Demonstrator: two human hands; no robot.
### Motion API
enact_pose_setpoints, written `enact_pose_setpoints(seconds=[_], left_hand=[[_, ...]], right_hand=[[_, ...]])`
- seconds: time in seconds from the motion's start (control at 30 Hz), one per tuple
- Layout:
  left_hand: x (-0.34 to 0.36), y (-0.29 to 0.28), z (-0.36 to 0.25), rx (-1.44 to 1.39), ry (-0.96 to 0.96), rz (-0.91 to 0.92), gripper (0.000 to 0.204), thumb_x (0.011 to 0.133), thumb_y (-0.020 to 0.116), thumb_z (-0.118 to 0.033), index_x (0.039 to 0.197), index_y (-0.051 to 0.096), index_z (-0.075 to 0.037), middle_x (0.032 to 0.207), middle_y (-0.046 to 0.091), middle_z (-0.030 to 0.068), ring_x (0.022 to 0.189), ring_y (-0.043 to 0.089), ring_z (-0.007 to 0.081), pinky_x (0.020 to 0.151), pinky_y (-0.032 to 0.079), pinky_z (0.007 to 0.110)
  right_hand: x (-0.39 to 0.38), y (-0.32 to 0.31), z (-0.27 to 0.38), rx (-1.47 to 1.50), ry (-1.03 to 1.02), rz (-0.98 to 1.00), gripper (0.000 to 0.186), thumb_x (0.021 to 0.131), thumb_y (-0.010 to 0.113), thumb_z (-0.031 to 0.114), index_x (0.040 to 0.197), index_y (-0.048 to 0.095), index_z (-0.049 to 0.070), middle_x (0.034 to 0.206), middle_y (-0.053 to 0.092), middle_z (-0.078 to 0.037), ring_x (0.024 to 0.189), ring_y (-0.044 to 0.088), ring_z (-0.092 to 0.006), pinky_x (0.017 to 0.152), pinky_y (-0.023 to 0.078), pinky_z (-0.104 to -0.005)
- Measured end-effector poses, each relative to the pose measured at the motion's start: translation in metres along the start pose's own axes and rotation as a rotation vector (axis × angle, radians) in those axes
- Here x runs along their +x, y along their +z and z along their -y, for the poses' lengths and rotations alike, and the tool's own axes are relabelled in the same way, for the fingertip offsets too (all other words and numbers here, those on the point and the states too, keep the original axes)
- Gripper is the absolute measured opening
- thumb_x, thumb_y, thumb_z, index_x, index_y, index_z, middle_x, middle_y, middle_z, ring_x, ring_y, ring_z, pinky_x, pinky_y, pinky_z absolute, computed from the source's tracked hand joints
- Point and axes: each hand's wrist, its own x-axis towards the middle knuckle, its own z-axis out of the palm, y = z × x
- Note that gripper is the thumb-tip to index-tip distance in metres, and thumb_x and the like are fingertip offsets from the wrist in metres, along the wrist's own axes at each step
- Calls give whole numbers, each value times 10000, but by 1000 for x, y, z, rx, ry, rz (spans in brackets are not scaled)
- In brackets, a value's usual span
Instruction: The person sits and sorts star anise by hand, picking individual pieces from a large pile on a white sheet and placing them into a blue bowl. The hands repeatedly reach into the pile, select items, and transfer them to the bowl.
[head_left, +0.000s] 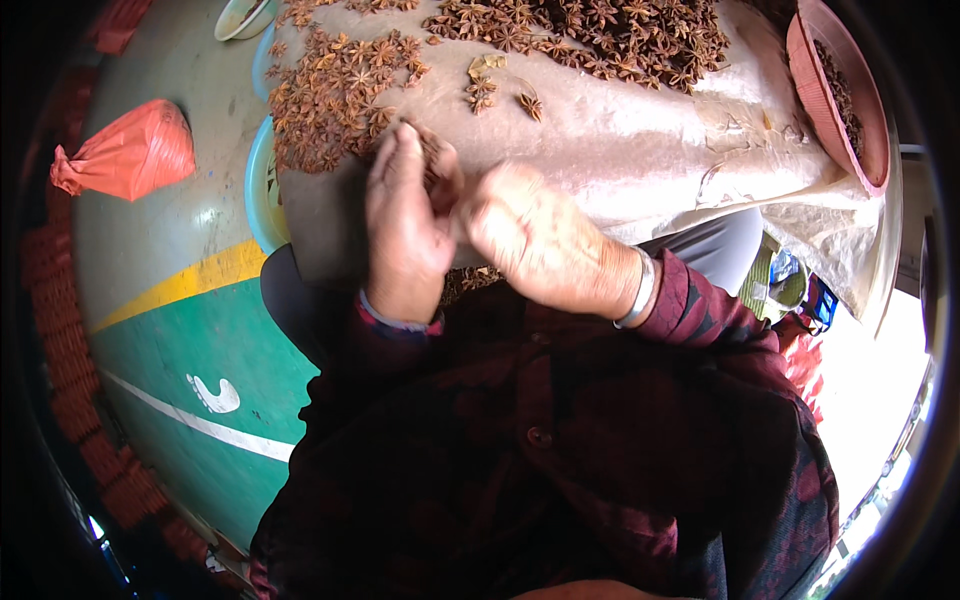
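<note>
My left hand (408,215) is half curled, palm turned inward, around some brown star anise (432,165) that shows between its thumb and fingers. Close beside it on the right, my right hand (540,240) is closed, its knuckles blurred by movement; whatever its fingertips hold is hidden. A loose heap of reddish-brown star anise (340,90) lies just beyond my left hand. Farther off to the right spreads a larger, darker heap of star anise (610,35). Between the heaps are a few single pods (530,106) on the pale sheet (600,130) covering the work surface.
A pink basket (815,85) with small dark bits in it leans at the right edge. Turquoise basins (258,190) stand by the left edge. A tied red sack (135,150) lies on the floor, near a yellow stripe (190,280) and green paint.
</note>
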Motion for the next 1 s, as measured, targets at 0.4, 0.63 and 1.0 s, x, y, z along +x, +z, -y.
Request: enact_pose_setpoints(seconds=[0.4, 0.63, 1.0], left_hand=[[31, 35, 4, 1464, 723, 321, 381, 944, 737, -373, 1108, 639, -43, 705, 645, 73, 596, 591, 154, 584, 499, 352], [60, 44, 31, 1548, 772, 393, 297, 925, 693, -313, 954, 568, -45, 849, 665, 210, 813, 649, 445, 703, 521, 482], [11, 22, 18, 1158, 762, 535, 211, 905, 733, -86, 1057, 596, -35, 935, 672, 139, 816, 684, 294, 725, 552, 401]], right_hand=[[-35, -30, 30, 38, 147, 287, 262, 931, 707, 273, 849, 605, 46, 816, 561, -108, 805, 613, -330, 751, 524, -433], [-48, -42, 25, 10, 218, 36, 178, 945, 720, 180, 995, 662, 19, 886, 657, -121, 819, 670, -313, 730, 555, -406], [-14, -32, -42, 362, 890, -192, 162, 1016, 683, 178, 983, 654, 23, 839, 633, 36, 782, 529, -33, 687, 466, -202]])
